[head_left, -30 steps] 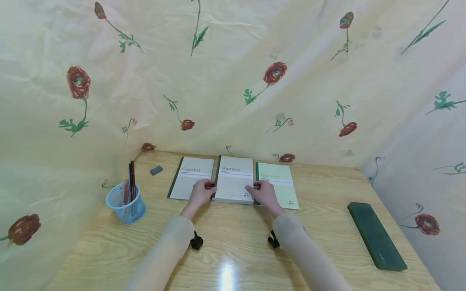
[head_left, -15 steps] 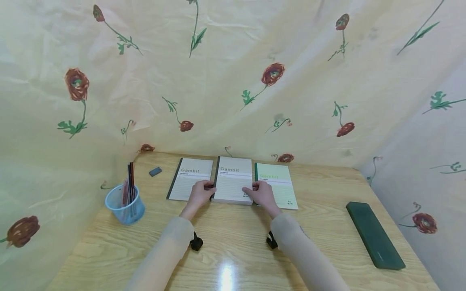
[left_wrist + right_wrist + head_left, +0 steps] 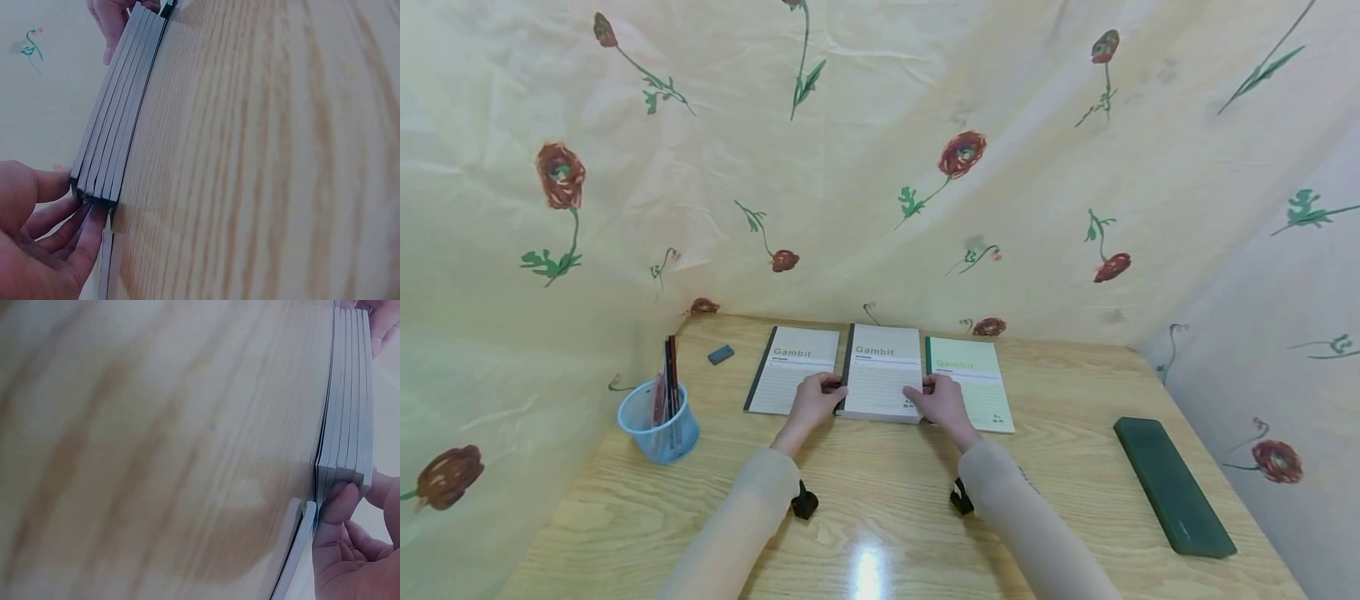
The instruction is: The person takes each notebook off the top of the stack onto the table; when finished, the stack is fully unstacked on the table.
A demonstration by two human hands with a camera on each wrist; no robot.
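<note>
A thick stack of Gambit notebooks (image 3: 880, 375) with white covers lies on the table in the middle of the head view. My left hand (image 3: 811, 400) grips its left side, thumb at the top edge and fingers against the spines. On the opposite side my right hand (image 3: 946, 402) holds the stack, thumb over the top cover. In the left wrist view the layered edges of the stack (image 3: 119, 106) show, lined up fairly evenly. The right wrist view has a finger of my right hand (image 3: 362, 556) pressed against the stack's end (image 3: 344, 400).
A white notebook (image 3: 790, 354) with a dark spine lies left of the stack, a green-spined notebook (image 3: 981, 392) right of it. Farther left are a blue pen cup (image 3: 658, 442) with pencils and a small dark blue block (image 3: 721, 354). A dark green case (image 3: 1176, 487) lies at right.
My right thumb reaches slightly farther over the top cover than a second ago. The stack and my left hand stay in place; the head view has shifted a little.
</note>
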